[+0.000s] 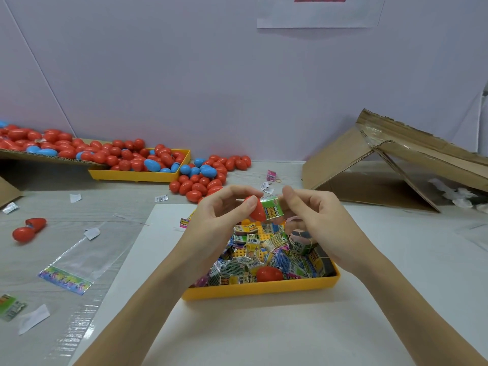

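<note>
My left hand (221, 215) holds a red egg half (254, 211) between thumb and fingers, its open side turned to the right. My right hand (311, 215) pinches a small green printed packet (273, 208) whose end sits at the mouth of the egg half. Both hands hover above a yellow tray (261, 287) filled with several similar folded packets. Another red egg half (268, 273) lies in the tray near its front rim.
A second yellow tray (137, 175) at the back left and the table beside it hold a heap of red and blue eggs (200, 178). An opened red egg (27, 229) lies left. A cardboard box (396, 165) stands at the right. Plastic bags and paper scraps litter the left side.
</note>
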`<state>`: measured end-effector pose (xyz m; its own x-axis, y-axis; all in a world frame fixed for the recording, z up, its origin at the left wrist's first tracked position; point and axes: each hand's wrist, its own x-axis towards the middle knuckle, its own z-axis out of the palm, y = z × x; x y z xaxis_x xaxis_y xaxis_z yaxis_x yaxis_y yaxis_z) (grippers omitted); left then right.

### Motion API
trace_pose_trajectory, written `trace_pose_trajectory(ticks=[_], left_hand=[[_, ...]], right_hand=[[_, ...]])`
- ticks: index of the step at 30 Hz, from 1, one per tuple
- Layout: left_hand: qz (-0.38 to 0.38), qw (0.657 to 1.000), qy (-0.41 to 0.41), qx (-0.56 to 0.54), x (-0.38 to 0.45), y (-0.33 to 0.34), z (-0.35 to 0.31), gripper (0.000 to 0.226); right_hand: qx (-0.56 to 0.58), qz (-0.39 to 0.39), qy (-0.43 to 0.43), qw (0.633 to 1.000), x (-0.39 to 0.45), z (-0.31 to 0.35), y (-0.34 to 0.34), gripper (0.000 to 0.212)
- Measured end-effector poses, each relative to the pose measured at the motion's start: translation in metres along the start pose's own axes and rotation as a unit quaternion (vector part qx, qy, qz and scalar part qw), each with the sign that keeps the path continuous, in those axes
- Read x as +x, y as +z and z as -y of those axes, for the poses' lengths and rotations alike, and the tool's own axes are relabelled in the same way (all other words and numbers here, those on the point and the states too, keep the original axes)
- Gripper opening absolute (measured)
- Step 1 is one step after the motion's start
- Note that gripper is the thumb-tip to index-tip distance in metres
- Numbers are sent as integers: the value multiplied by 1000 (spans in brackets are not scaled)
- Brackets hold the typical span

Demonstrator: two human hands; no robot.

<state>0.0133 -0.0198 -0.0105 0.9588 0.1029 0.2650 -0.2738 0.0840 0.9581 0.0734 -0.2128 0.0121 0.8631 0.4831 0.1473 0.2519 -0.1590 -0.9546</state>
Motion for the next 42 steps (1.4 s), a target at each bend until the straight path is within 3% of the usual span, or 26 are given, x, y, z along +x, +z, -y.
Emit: trace_pose_trajectory(ticks=[3, 12, 22, 31, 37, 42], left_hand=[[-7, 1000, 8, 8, 0, -1, 0, 21], [-28, 999, 35, 22, 0, 0, 3, 22], [-27, 998, 49, 17, 0, 3, 6, 25], [-32, 996, 66, 52, -1, 0, 4, 18], [-34, 994, 84, 65, -2, 2, 4, 18], [-41, 990, 113, 74, -5, 7, 6, 21]], right_hand=[[43, -35, -16, 998, -1, 3, 0, 42], [-3, 14, -46, 999, -3, -2, 6, 17], [137, 19, 21, 990, -3, -10, 19, 43], [201, 3, 28, 979, -5, -3, 18, 24], [295, 17, 95, 951, -3, 1, 16, 53], [316, 60, 100, 942, -3, -1, 13, 27]])
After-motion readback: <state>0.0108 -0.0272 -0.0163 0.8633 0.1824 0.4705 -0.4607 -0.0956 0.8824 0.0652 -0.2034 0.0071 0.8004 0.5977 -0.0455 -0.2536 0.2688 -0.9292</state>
